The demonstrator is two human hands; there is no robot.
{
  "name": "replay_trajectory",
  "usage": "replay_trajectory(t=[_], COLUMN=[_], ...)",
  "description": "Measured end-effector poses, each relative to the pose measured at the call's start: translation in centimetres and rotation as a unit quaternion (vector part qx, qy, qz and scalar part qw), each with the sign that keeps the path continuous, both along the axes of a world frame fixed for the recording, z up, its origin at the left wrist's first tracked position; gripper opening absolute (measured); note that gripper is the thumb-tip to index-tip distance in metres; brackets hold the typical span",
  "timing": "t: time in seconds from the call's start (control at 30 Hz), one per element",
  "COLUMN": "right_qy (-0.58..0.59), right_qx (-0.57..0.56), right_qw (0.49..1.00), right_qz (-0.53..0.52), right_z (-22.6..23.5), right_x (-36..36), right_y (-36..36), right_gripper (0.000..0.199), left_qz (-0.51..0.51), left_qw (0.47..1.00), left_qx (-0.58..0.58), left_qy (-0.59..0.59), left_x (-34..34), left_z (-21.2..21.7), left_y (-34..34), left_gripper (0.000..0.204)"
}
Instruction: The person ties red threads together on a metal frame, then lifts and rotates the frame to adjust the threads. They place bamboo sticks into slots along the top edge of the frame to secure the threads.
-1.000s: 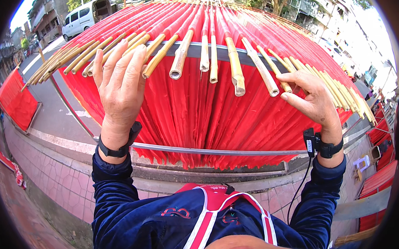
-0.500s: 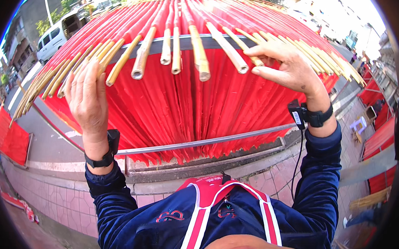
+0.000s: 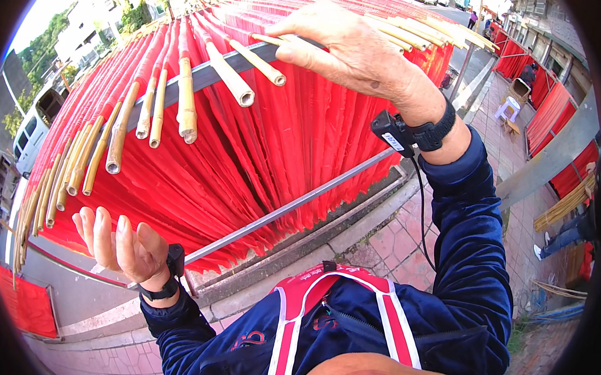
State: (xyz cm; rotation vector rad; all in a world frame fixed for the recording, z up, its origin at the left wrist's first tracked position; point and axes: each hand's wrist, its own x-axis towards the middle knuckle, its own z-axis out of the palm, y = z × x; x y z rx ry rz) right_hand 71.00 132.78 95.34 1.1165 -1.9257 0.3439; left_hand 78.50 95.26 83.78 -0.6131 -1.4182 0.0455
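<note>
Long bamboo poles (image 3: 186, 102) lie side by side with their cut ends toward me, and red cloth (image 3: 303, 134) hangs in folds from them. They rest across a dark metal rail (image 3: 203, 73). My right hand (image 3: 346, 52) is over the rail, thumb and forefinger closed around one pole; its near end is hidden behind the hand. Below the pole ends at the left, my left hand (image 3: 123, 247) is raised palm up, fingers spread and empty, touching no pole. A dark strap with a small device is on each wrist.
A lower metal bar (image 3: 293, 210) crosses in front of the cloth, above a kerb and pink paving (image 3: 405, 239). A slanted grey post (image 3: 550, 151) stands at right. Beyond are a white stool (image 3: 508, 108), more red cloth racks and a person with a pole bundle (image 3: 567, 201). A white van (image 3: 34, 132) is at far left.
The view has swung to the right. My left hand has come away from the pole ends and turned palm up. My right hand has closed around a pole.
</note>
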Motion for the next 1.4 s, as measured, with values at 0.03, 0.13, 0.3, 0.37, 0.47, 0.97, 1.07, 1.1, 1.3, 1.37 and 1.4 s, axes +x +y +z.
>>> replay_trajectory(t=[0.03,0.13,0.3,0.37,0.47,0.97,1.07,1.1,1.3,1.37,1.4], right_qy=[0.008,0.029,-0.03,-0.089,-0.004,-0.101,-0.084,-0.081,-0.089,-0.09,-0.09], right_qx=[0.007,0.036,0.001,0.037,0.093,0.04,0.063,0.065,0.05,0.05,0.049], right_qw=[1.0,0.996,1.0,0.995,0.994,0.99,0.991,0.992,0.991,0.991,0.991], right_qz=[-0.025,-0.083,-0.009,0.002,0.056,0.087,0.081,0.076,0.082,0.083,0.084], right_z=[0.2,1.1,-1.0,-1.2,-1.7,-2.9,-2.6,-2.6,-2.7,-2.7,-2.7], right_x=[0.8,3.0,2.2,1.4,-0.6,-5.5,-5.2,-5.1,-5.0,-5.0,-4.9], right_y=[1.4,6.4,12.8,14.7,15.3,12.8,12.9,12.9,13.0,13.1,13.1], right_gripper=[0.026,0.033,0.032,0.042,0.045,0.023,0.023,0.023,0.025,0.025,0.025], left_qz=[-0.001,-0.002,-0.03,-0.05,-0.003,0.157,0.132,0.142,0.181,0.179,0.179], left_qw=[1.0,1.0,0.999,0.995,0.993,0.978,0.984,0.983,0.978,0.978,0.979], left_qx=[0.002,-0.013,-0.042,-0.04,-0.038,-0.04,-0.025,-0.023,0.003,-0.002,-0.004], left_qy=[-0.004,-0.004,-0.014,-0.078,-0.114,-0.131,-0.115,-0.112,-0.108,-0.103,-0.1], left_x=[0.0,0.4,2.7,3.2,1.8,-6.5,-6.7,-6.6,-6.0,-6.0,-6.0], left_z=[-0.2,-0.1,1.5,2.3,4.3,7.2,7.2,7.2,6.9,7.0,7.0], left_y=[0.5,2.2,8.7,13.2,19.5,24.2,23.8,23.9,23.6,23.6,23.7], left_gripper=[0.021,0.022,0.021,0.02,0.031,0.024,0.022,0.019,0.013,0.013,0.013])
